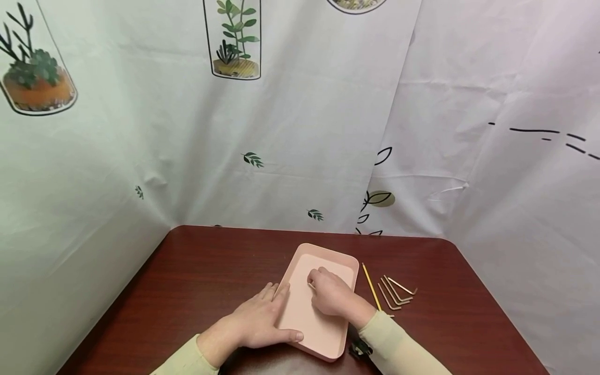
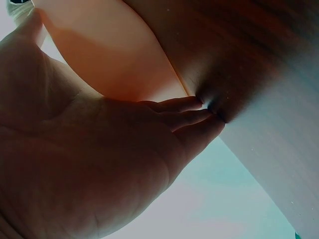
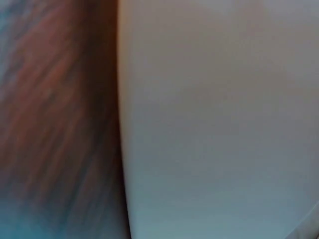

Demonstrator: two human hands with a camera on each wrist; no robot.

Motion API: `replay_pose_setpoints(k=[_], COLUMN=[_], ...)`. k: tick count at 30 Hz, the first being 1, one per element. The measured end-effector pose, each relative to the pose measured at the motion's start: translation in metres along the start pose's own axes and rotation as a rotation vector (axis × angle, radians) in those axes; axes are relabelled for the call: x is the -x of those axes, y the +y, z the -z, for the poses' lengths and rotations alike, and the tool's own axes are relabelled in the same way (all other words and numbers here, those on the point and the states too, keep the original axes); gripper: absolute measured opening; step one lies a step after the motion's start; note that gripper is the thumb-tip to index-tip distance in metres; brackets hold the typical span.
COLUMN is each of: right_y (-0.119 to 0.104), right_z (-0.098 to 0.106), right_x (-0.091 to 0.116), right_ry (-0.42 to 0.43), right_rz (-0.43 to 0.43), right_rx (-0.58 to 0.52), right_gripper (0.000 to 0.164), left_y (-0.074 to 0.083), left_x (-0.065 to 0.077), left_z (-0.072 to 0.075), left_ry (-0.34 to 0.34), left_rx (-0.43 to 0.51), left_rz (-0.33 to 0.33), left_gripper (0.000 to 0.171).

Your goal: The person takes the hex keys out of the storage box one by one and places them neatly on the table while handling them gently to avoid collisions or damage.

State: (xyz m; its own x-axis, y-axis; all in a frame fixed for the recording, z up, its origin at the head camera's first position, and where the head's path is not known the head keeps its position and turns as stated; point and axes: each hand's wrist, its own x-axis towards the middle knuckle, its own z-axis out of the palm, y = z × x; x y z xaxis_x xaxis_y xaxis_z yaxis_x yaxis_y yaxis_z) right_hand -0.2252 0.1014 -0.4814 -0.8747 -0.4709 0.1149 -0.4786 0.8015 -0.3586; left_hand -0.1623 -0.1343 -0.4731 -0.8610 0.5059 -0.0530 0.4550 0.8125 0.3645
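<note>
A shallow pink tray (image 1: pixel 319 333) lies slightly turned on the dark red-brown table. My left hand (image 1: pixel 260 319) rests along the tray's left side with straight fingers, its thumb reaching over the near rim. In the left wrist view, the fingertips of that left hand (image 2: pixel 124 149) touch the table beside the tray wall (image 2: pixel 114 45). Inside the tray, my right hand (image 1: pixel 330 292) is low over the floor with curled fingers. A thin pale piece peeks out at its fingertips; most of it is hidden. The right wrist view shows only the blurred tray (image 3: pixel 219 119) and table.
Right of the tray lie a yellow pencil (image 1: pixel 372 286) and several brass-coloured L-shaped hex keys (image 1: pixel 394 291). One more short metal end (image 1: pixel 392 315) shows by the right sleeve. A black object (image 1: pixel 360 349) sits under the right wrist. White printed fabric surrounds the table (image 1: pixel 225 260).
</note>
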Motion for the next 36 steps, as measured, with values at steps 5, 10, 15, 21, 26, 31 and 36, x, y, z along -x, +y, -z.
replay_pose_setpoints(k=[5,10,15,21,26,31,36], right_y=[-0.001,0.0,0.002,0.006,0.007,0.011,0.016], right_z=[0.002,0.007,0.013,0.019,0.024,0.027,0.027], right_x=[0.001,0.0,-0.001,-0.001,-0.002,-0.002,-0.001], right_ry=[0.001,0.005,0.001,0.01,0.021,0.021,0.031], right_rz=[-0.009,-0.014,-0.035,-0.082,-0.099,-0.097,-0.09], right_rx=[-0.001,0.009,0.014,-0.025,-0.034,-0.051,-0.047], right_gripper=[0.024,0.025,0.029,0.028,0.029,0.03,0.029], left_y=[0.0,-0.001,-0.001,-0.001,-0.003,-0.002,-0.002], left_x=[0.0,0.0,0.0,0.0,0.0,0.0,0.0], left_z=[0.0,0.001,0.001,0.001,0.0,0.001,0.001], left_ry=[-0.004,-0.006,-0.006,-0.013,-0.015,-0.015,-0.018], left_rx=[0.011,0.009,0.005,0.005,0.007,0.007,0.003], left_rz=[0.002,0.0,-0.003,-0.003,0.001,-0.003,-0.005], left_gripper=[0.126,0.125,0.124,0.124,0.124,0.123,0.122])
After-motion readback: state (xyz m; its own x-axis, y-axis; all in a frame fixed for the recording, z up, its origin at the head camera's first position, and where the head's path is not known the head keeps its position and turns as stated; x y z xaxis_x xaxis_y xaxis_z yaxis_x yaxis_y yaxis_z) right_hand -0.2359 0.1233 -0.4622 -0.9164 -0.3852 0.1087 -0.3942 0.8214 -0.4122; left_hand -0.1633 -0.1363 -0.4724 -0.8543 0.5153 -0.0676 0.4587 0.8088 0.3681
